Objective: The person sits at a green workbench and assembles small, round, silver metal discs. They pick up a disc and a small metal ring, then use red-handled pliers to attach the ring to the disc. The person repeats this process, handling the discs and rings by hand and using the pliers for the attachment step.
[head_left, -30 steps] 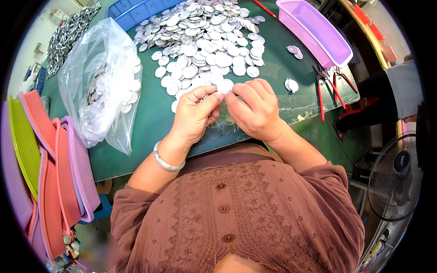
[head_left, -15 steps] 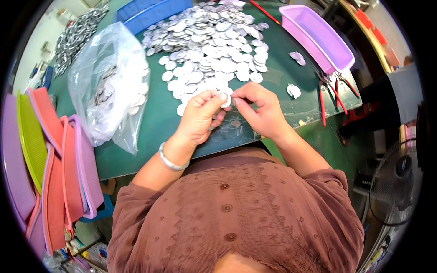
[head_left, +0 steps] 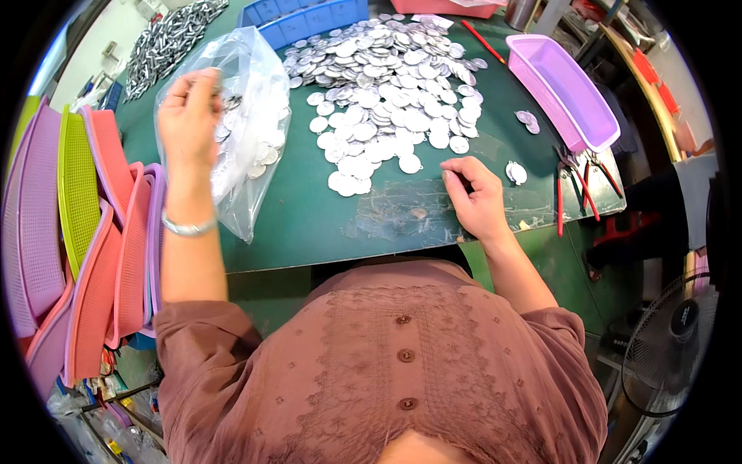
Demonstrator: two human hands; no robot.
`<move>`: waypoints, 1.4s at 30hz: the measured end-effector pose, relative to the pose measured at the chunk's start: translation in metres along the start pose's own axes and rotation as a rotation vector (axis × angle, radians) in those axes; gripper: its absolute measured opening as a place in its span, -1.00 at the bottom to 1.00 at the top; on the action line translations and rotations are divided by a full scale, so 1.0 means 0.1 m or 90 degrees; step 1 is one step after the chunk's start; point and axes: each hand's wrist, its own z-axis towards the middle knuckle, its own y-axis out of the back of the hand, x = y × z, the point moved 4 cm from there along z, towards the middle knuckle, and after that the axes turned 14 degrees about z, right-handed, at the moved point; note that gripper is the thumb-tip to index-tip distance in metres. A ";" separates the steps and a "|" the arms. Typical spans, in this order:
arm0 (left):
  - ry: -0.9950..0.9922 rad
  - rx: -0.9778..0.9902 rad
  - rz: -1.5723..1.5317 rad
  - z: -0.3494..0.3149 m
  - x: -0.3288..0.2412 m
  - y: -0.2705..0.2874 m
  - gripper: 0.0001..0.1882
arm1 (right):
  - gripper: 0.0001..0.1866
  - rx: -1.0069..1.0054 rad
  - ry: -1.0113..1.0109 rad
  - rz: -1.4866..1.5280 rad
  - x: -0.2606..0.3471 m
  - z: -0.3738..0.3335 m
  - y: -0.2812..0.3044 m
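Observation:
My left hand (head_left: 189, 116) is raised over the mouth of a clear plastic bag (head_left: 267, 69), its fingers pinched together. Whatever they hold, if anything, is blurred and I cannot make it out. Silvery round discs (head_left: 263, 155) lie inside the bag. My right hand (head_left: 478, 197) hovers low at the table's near edge, loosely closed, with nothing visible between thumb and forefinger. Left of it spreads a large heap of flat silvery discs (head_left: 379, 116), some with small loops at the rim. A few more discs (head_left: 515, 172) lie right of this hand.
The green table (head_left: 309, 240) carries a blue divided bin (head_left: 309, 23), a purple basket (head_left: 568, 93), red-handled pliers (head_left: 576, 185) and a pile of metal pieces (head_left: 166, 50). Stacked coloured baskets (head_left: 85, 201) stand at the left, a fan (head_left: 668, 332) at the right. A person's leg (head_left: 645, 209) shows beyond the table.
My hands have parted. The left went from a disc held in front of me to above the bag; the right drew back slightly to the right. The view has shifted a little.

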 end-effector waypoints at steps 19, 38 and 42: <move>-0.215 0.262 0.247 -0.95 -0.06 -1.04 -0.87 | -0.76 0.122 0.021 -0.408 -0.01 0.22 -0.32; -0.202 0.490 0.315 -1.25 0.21 -1.43 -0.76 | -0.86 0.181 0.002 -0.129 0.00 0.30 -0.30; -0.352 0.523 0.462 -1.32 0.06 -1.43 -0.72 | -0.87 0.218 0.005 -0.177 -0.02 0.25 -0.32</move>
